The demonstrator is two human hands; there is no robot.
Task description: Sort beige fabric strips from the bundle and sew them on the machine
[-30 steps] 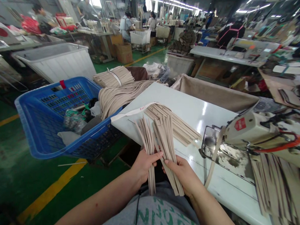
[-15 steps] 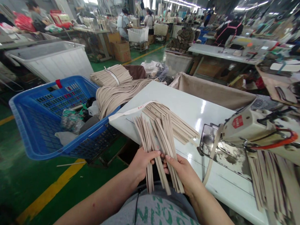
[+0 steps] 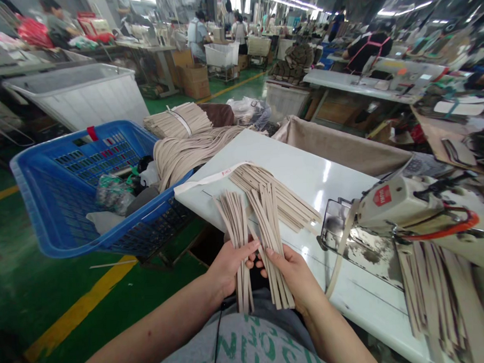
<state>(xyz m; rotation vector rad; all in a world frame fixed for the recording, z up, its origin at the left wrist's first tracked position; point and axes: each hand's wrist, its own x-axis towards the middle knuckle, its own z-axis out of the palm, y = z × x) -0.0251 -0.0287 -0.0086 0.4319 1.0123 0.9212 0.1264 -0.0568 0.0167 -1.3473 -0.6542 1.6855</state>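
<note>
Basket [image 3: 43, 211] holds plastic bag [image 3: 112, 194]; left grip [image 3: 233, 259] and right grip [image 3: 286, 265] clasp strips [image 3: 237, 222].

The left hand [image 3: 236, 263] and right hand [image 3: 284, 268] each grip beige strips [image 3: 270, 217]; from the hands, a blue basket [image 3: 84, 248] stands at ten o'clock, a sewing machine [image 3: 411, 209] at three.
</note>
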